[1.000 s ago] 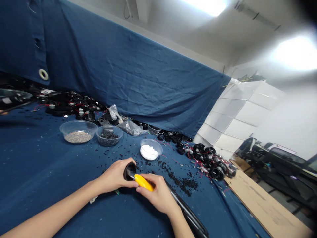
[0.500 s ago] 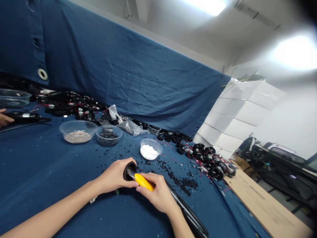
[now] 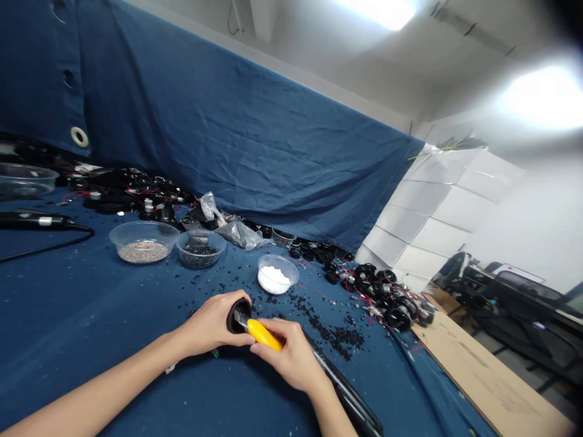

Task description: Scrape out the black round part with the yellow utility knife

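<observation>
My left hand (image 3: 210, 325) is wrapped round a small black round part (image 3: 237, 312) that rests on the blue cloth-covered table (image 3: 82, 303). My right hand (image 3: 291, 355) grips a yellow-handled tool (image 3: 264, 334) whose metal tip points into the black part. The two hands touch each other near the table's front middle. A long black tool (image 3: 346, 394) lies under my right wrist.
Three clear bowls stand behind my hands: tan bits (image 3: 144, 241), black bits (image 3: 200, 247), white bits (image 3: 277, 274). Loose black bits (image 3: 332, 331) are strewn to the right. Piles of black wired parts (image 3: 387, 300) line the blue curtain. A black corded tool (image 3: 31, 221) lies far left. Cardboard (image 3: 487, 376) sits right.
A person's hand at the far left edge has gone from view, leaving the black corded tool lying on the table. My own hands have stayed put.
</observation>
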Demonstrator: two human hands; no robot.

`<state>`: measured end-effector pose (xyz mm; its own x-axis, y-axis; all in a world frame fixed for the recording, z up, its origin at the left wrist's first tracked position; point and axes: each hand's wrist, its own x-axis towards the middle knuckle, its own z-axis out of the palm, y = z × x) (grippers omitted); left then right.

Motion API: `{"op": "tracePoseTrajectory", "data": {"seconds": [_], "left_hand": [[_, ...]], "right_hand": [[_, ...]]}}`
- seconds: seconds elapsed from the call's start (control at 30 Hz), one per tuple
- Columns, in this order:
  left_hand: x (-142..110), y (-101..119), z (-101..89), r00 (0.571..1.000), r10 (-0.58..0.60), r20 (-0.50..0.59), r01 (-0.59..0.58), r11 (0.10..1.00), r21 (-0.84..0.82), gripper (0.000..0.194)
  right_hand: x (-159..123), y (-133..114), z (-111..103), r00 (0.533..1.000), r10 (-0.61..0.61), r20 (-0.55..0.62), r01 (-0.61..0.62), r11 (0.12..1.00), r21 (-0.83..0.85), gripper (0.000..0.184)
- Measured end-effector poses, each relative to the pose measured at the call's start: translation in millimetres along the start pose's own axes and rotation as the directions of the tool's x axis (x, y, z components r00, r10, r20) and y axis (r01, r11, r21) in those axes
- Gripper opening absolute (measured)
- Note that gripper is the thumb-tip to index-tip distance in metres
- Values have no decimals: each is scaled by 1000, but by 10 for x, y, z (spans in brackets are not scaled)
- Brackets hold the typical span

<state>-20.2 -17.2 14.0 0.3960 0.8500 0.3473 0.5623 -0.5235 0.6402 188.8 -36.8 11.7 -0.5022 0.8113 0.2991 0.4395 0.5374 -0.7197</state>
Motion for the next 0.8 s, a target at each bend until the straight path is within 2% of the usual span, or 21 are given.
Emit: {"op": "tracePoseTrajectory", "data": {"seconds": [0.33, 0.53, 0.8], "left_hand": [[-14, -20, 21, 1000, 8, 13, -8, 1000, -3, 44], [-15, -5, 14, 1000, -1, 0, 1, 1000, 3, 40], [2, -9, -11, 1000, 4, 20, -4, 1000, 11, 46]], "right_hand": [[-18, 9, -1, 1000, 10, 24, -10, 1000, 3, 21], [-7, -1, -9, 1000, 5, -2, -5, 1000, 0, 23], [-13, 5, -7, 999, 5, 33, -4, 999, -41, 21]]}}
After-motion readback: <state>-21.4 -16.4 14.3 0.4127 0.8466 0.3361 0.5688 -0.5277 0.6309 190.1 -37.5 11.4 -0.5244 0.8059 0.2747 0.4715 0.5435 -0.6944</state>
